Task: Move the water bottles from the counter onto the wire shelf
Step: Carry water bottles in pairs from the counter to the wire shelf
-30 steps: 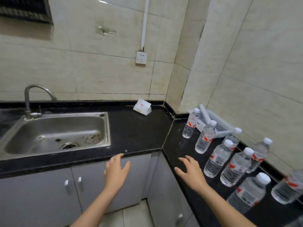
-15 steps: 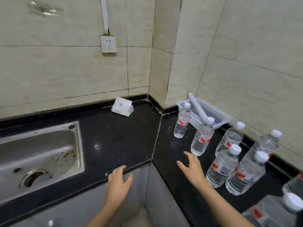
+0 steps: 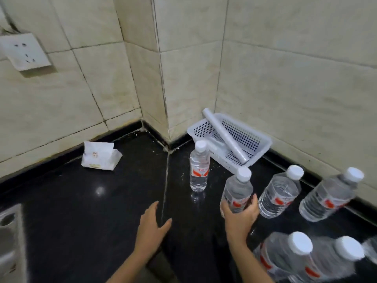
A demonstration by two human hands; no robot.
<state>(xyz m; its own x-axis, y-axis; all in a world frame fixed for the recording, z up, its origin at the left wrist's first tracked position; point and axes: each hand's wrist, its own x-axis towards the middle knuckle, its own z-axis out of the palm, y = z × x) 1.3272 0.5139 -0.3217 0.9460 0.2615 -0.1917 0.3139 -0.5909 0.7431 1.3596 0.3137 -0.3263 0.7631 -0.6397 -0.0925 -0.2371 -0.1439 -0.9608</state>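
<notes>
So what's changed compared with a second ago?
The right hand reached forward and now grips the lower part of a water bottle that it wasn't touching before. The left hand stays open over the counter, holding nothing. The corner bottle, white basket and tissue pack haven't moved; the view has only come closer.

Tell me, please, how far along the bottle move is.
No bottle shows as shelved; the wire shelf is out of view. The right hand grips one bottle; the left hand holds nothing. At least five more bottles stand on the counter.
</notes>
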